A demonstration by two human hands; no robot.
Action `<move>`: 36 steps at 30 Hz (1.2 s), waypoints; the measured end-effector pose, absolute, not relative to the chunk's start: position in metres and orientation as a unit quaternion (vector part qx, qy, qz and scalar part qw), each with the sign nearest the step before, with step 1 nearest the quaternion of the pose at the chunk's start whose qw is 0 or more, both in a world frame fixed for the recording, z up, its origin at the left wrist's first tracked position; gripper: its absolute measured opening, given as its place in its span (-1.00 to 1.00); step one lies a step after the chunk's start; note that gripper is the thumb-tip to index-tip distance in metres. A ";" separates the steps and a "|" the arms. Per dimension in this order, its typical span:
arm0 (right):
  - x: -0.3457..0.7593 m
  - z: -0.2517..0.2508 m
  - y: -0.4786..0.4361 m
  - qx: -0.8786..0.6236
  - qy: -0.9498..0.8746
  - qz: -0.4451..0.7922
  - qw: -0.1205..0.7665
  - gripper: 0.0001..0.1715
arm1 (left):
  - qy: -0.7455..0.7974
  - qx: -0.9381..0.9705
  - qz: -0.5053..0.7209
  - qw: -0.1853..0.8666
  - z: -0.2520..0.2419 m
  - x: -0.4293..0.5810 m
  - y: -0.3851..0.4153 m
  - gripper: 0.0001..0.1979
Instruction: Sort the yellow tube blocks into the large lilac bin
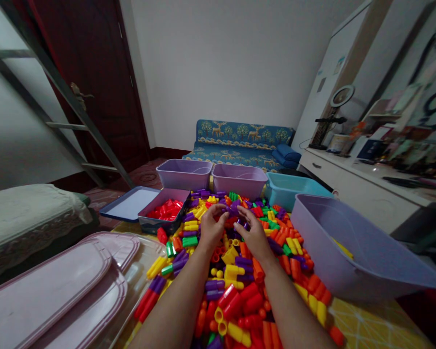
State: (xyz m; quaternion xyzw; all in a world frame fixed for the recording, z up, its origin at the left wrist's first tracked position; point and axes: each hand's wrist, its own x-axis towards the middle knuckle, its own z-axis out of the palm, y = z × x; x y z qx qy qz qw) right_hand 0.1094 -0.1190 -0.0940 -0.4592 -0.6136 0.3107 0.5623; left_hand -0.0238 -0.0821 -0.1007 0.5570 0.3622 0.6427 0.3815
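Note:
Over the middle of a large pile of plastic toy building blocks (236, 271), both my hands are raised close together. My left hand (212, 227) has its fingers curled, gripping purple blocks (231, 209) from the left. From the right, my right hand (253, 231) pinches the same purple pieces, with its thumb bent inward. More purple shows just under the right fingers; whether it is held or lies in the pile is unclear. Bullet-shaped blocks in red, yellow, orange, green and purple surround both forearms.
Two lilac bins (184, 174) and a turquoise bin (294, 190) line the far edge. A larger lilac bin (345, 257) with yellow inside stands right. On the left are a tin (152, 224) of red blocks, its lid (129, 203) and pink lids (51, 286).

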 end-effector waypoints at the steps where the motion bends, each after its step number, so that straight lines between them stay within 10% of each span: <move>1: 0.110 -0.095 -0.119 -0.469 -0.614 0.306 0.556 -0.41 | 0.360 0.553 0.644 0.387 -0.101 -0.024 -0.082 -0.83; 16: 0.123 -0.098 -0.115 -0.588 -0.528 0.102 0.604 -0.66 | 0.397 0.470 0.678 0.402 -0.104 -0.028 -0.074 -0.76; 22: 0.121 -0.096 -0.117 -0.581 -0.586 0.015 0.565 -0.65 | 0.483 0.588 0.621 0.189 -0.102 -0.032 -0.082 -0.77; 27: 0.119 -0.106 -0.114 -0.653 -0.594 0.023 0.469 -0.46 | 0.587 0.669 0.453 0.038 -0.099 -0.034 -0.090 -0.70; 36: 0.115 -0.102 -0.115 -0.612 -0.632 0.199 0.431 -0.28 | 0.511 0.776 0.349 0.121 -0.098 -0.033 -0.087 -0.49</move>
